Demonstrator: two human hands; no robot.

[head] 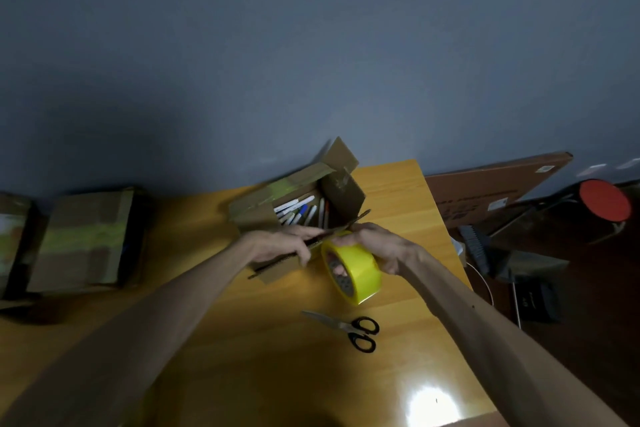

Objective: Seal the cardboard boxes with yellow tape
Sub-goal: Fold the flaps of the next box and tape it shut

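An open cardboard box (341,196) with several pens inside stands on the wooden table (221,340), its flaps raised. My left hand (280,246) grips the box's near flap at its edge. My right hand (377,246) holds a roll of yellow tape (356,269) just right of that flap, fingers through the core. Two closed boxes (86,239) with yellow tape strips across their tops sit at the far left of the table.
Black-handled scissors (349,329) lie on the table in front of the tape roll. A large flat carton (491,191) leans beyond the table's right edge, with a red-topped stool (604,201) and dark clutter on the floor. A grey wall rises behind.
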